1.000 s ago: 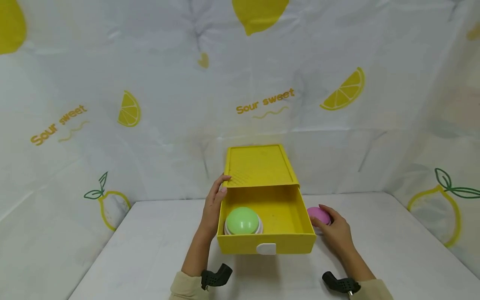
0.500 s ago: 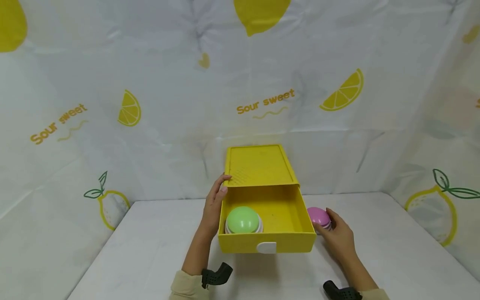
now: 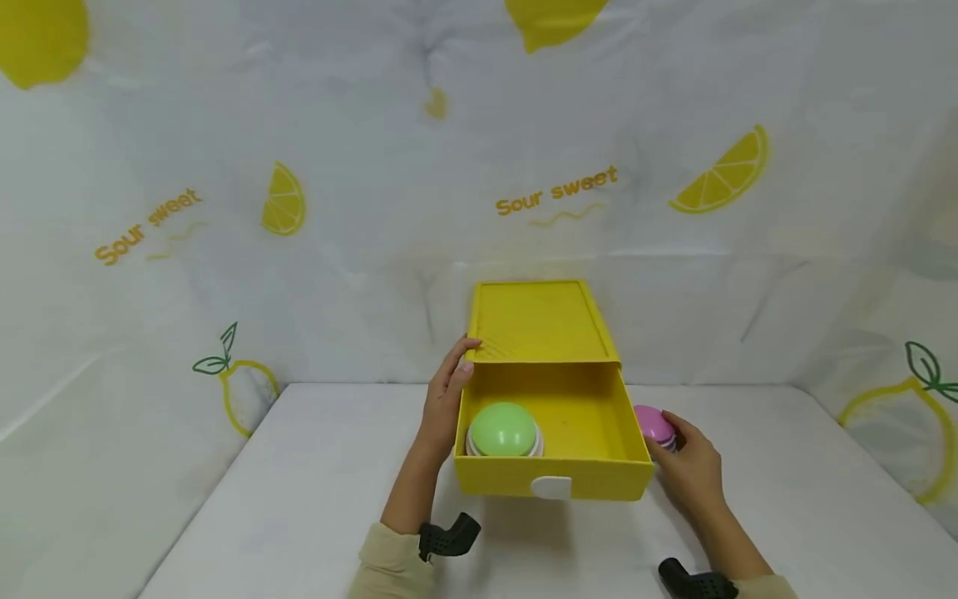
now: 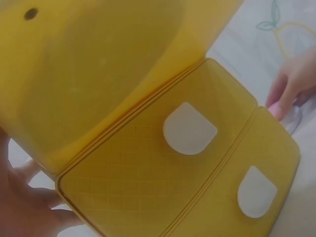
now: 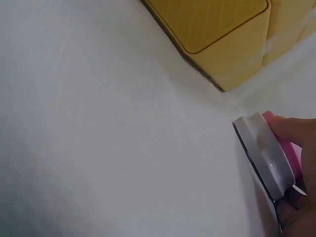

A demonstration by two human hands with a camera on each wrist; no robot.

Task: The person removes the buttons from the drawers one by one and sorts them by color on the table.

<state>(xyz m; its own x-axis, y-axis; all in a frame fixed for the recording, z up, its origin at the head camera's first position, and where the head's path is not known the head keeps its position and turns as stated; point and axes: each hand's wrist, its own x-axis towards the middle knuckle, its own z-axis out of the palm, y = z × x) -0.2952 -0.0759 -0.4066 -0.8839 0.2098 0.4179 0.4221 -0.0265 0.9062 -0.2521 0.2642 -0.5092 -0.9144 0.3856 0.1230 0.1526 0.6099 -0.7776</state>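
Between both hands we see the yellow cabinet (image 3: 542,320), its top drawer (image 3: 599,481) standing open towards us. Our left hand (image 3: 449,395) rests fingers loosely extended against the cabinet's side, gripping nothing; our right hand (image 3: 692,466) curls thumb and fingers round the pink-topped disc. We judge the work partway: the green-topped disc (image 3: 504,430) sits in the drawer, just right of our left hand, while the pink-topped disc (image 3: 653,423) remains outside, and the drawer is unclosed.

From above, the drawer (image 3: 576,424) offers room beside the green dome (image 3: 504,431); its right wall (image 3: 629,423) bars the pink dome (image 3: 653,424).
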